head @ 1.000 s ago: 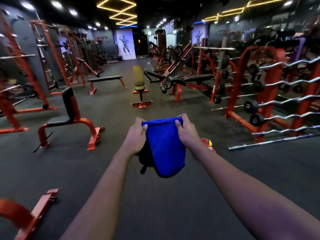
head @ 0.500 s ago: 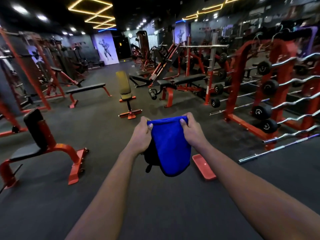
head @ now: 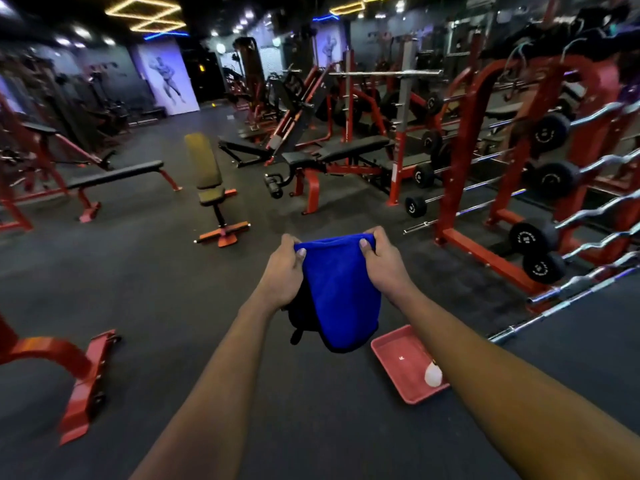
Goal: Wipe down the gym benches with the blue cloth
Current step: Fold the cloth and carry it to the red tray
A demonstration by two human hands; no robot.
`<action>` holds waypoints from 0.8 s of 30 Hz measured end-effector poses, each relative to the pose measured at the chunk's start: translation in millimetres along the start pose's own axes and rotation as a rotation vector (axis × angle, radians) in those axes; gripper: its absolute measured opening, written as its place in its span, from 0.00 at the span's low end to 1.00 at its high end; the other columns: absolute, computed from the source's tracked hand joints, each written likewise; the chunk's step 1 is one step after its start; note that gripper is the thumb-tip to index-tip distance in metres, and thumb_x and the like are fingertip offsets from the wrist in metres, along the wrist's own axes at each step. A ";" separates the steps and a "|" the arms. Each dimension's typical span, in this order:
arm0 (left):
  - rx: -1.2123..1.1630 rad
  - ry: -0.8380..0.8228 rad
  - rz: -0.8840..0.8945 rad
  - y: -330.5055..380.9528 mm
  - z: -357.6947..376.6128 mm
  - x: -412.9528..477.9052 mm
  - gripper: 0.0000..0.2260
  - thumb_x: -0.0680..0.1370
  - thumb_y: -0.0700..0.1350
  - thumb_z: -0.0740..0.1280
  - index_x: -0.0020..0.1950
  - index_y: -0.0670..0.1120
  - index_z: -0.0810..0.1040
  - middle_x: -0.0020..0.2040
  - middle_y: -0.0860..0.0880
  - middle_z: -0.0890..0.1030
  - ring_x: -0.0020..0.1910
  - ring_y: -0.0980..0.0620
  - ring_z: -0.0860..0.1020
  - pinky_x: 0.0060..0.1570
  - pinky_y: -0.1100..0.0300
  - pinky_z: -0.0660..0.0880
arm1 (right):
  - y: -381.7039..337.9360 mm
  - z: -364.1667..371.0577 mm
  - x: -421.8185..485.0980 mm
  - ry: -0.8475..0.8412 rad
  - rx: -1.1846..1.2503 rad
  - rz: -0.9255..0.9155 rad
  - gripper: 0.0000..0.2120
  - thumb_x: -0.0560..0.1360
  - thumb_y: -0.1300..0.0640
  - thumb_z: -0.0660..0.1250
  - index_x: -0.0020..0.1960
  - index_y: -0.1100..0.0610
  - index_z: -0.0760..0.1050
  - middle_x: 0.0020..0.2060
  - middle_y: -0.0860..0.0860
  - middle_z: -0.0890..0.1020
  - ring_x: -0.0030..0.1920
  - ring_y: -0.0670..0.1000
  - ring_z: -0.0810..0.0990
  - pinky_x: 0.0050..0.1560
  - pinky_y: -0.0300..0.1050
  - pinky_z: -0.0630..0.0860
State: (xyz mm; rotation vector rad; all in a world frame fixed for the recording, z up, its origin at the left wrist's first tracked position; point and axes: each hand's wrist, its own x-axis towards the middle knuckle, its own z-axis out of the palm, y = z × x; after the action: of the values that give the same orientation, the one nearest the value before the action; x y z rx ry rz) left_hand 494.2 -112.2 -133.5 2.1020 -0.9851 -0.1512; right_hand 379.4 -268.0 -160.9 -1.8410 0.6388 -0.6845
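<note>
Both hands, left hand (head: 282,271) and right hand (head: 382,268), are closed on the top edge of the blue cloth (head: 341,292), held up above the floor (head: 173,306); no bench, such as the flat bench (head: 117,174), is yet wiped.

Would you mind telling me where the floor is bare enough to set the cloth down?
Bare floor lies left of the red tray, toward the near red frame, and ahead up to the yellow-backed bench. The barbell rack side is crowded. Both hands hold the blue cloth.
</note>
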 end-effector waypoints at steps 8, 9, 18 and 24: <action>-0.059 -0.180 0.025 -37.3 79.3 176.5 0.06 0.85 0.47 0.52 0.53 0.47 0.66 0.41 0.47 0.74 0.33 0.52 0.73 0.30 0.56 0.71 | 75.4 -11.5 150.1 0.128 -0.044 0.135 0.08 0.84 0.51 0.55 0.56 0.54 0.69 0.47 0.48 0.78 0.47 0.44 0.76 0.41 0.37 0.69; -0.068 -0.214 0.028 -41.0 90.6 201.3 0.06 0.85 0.47 0.52 0.53 0.47 0.65 0.41 0.47 0.75 0.33 0.52 0.73 0.30 0.56 0.71 | 85.8 -14.1 169.8 0.148 -0.047 0.161 0.08 0.84 0.51 0.55 0.56 0.53 0.69 0.47 0.48 0.78 0.48 0.45 0.77 0.42 0.39 0.70; -0.072 -0.468 0.055 -58.7 200.6 342.6 0.07 0.85 0.47 0.52 0.54 0.45 0.66 0.42 0.49 0.74 0.37 0.55 0.71 0.33 0.62 0.64 | 181.0 -46.6 271.6 0.302 -0.075 0.348 0.05 0.83 0.53 0.56 0.54 0.54 0.68 0.43 0.47 0.77 0.43 0.43 0.75 0.39 0.36 0.67; -0.048 -0.593 -0.020 -97.2 302.4 393.5 0.07 0.85 0.48 0.53 0.54 0.46 0.66 0.47 0.46 0.76 0.40 0.54 0.73 0.35 0.62 0.67 | 286.5 -55.9 315.0 0.310 -0.035 0.516 0.05 0.83 0.53 0.57 0.52 0.54 0.68 0.43 0.48 0.78 0.43 0.46 0.76 0.38 0.38 0.68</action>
State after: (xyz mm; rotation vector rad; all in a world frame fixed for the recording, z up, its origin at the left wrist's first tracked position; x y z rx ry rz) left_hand 700.9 -532.2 -324.9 2.0605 -1.2787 -0.8362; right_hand 526.4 -618.9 -360.0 -1.5155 1.2808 -0.6120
